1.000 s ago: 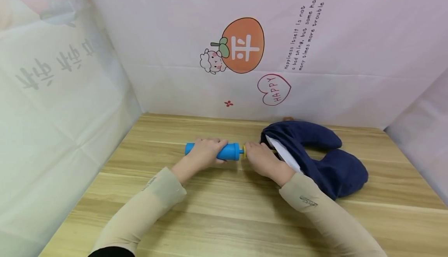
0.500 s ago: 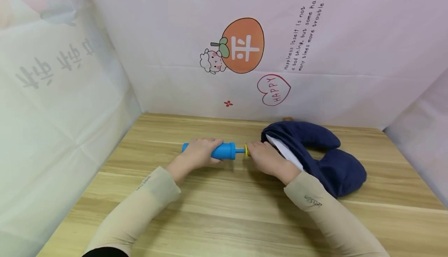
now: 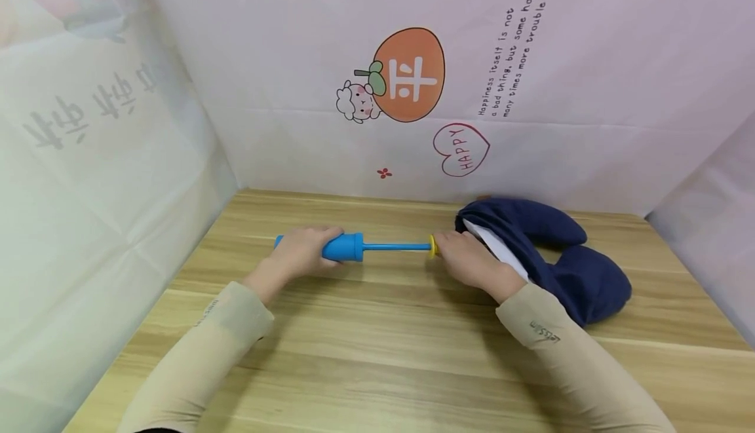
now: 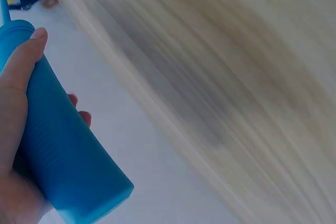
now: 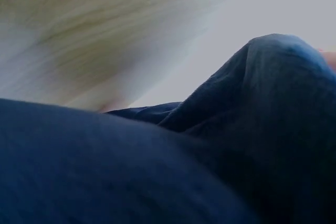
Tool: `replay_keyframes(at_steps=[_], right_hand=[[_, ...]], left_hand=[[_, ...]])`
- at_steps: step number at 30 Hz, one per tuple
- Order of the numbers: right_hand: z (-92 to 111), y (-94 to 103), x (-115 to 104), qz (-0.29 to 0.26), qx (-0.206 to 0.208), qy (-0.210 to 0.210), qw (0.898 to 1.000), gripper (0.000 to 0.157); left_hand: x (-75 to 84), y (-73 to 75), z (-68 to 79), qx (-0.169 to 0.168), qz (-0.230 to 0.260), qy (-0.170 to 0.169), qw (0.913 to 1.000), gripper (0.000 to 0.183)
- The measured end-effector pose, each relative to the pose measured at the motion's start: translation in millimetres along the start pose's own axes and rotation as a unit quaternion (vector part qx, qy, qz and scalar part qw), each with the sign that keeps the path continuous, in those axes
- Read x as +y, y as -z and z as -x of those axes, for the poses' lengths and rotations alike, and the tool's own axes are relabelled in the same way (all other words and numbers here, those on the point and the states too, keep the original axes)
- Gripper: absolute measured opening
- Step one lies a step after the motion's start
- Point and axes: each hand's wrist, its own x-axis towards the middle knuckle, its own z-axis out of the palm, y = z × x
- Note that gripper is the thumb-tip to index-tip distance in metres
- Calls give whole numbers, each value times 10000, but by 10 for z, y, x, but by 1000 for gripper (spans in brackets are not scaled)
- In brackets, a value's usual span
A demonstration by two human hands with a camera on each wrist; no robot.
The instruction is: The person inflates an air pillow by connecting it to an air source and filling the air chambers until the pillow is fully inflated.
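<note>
Left hand (image 3: 302,251) wrapped round the blue pump (image 3: 345,247), thumb along the barrel near the collar, fingertips showing on the far side in the left wrist view. Right hand (image 3: 470,259) grips the pump's other end, just behind the yellow disc (image 3: 433,246); the handle inside that grip is hidden. Thin blue rod (image 3: 396,247) runs between barrel and disc, a long stretch exposed, so the pump lies about sideways between both hands, over the middle of the surface (image 3: 366,367). Whether the barrel touches the surface: can't tell. Beige sleeves (image 3: 194,354) on both forearms, small dark lettering near the cuffs. Right beside the right hand, a navy neck pillow (image 3: 592,282), U-shaped, on the right part of the surface; white strip (image 3: 498,249) along its edge facing the hand and wrist. Dark blue fabric fills most of the lower right wrist view, blurred. Small orange-brown bit (image 3: 483,197) behind the pillow at the back edge of the surface, too little showing to name. Surface is light wood grain. Beyond it, white cloth wall (image 3: 283,92) printed with an orange fruit, a sheep, a red heart reading HAPPY, and lines of text.
</note>
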Motion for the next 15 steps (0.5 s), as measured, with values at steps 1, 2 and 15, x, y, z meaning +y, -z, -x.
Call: replay_keyframes(at_steps=[1,2,15], right_hand=[[4,1,8,5,25,9,10000,13],[7,3,11,13,36,18,10000,13],[-20,29,-139,205,-83,-177,9996,10]], left_hand=[[-25,11,13,9,16,0,10000,50],[-49,20,24,12,20,-2,10000,50],[128,52,-60,-6,-389,-56,9992,54]])
